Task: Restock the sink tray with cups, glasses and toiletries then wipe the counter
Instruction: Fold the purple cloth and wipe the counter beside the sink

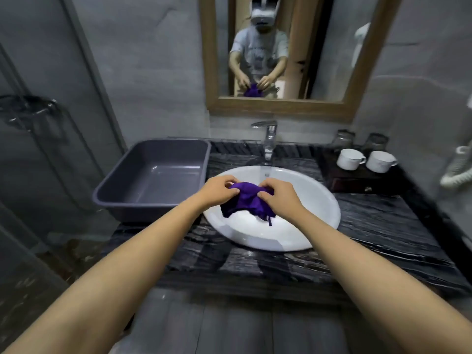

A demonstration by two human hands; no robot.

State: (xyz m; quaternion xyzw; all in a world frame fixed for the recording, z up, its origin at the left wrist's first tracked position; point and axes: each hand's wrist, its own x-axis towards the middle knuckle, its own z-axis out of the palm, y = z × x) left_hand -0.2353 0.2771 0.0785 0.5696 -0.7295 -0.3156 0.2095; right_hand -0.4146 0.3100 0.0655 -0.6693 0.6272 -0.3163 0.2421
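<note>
A bunched purple cloth point(246, 200) hangs over the white round sink point(316, 200). My left hand point(219, 191) grips its left side and my right hand point(277, 198) grips its right side, both held above the basin. On the dark wooden tray point(355, 178) at the back right stand two white cups point(350, 159) point(380, 161), with two clear glasses point(344, 139) point(376, 141) upside down behind them. The black marble counter point(383, 226) surrounds the sink.
A grey plastic tub point(153, 175) with nothing in it sits on the counter left of the sink. A chrome faucet point(269, 139) rises behind the basin below a wood-framed mirror point(281, 108). A glass shower partition point(51, 149) stands at the left. A white coiled cord point(458, 169) hangs at right.
</note>
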